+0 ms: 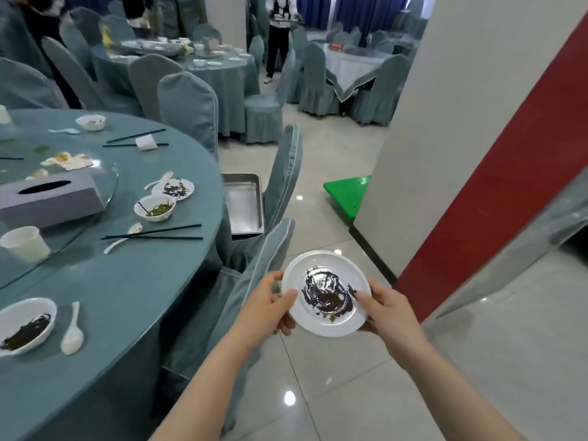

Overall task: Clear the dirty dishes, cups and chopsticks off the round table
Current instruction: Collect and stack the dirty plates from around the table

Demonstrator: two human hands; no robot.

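White, sauce-smeared plate [326, 292] is gripped at opposite rims by left hand [270, 305] and right hand [386, 310], fingers closed; light, stiff, likely slippery.

No text, label, brand, number or sign could be read on anything that was shown in view.

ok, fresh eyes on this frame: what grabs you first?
The white plate smeared with dark sauce, held off the table over the floor, left hand and right hand each with a grip on its rim. Next, the round table at left with dirty bowls, chopsticks and spoons, and a steel tray on a chair beside it.
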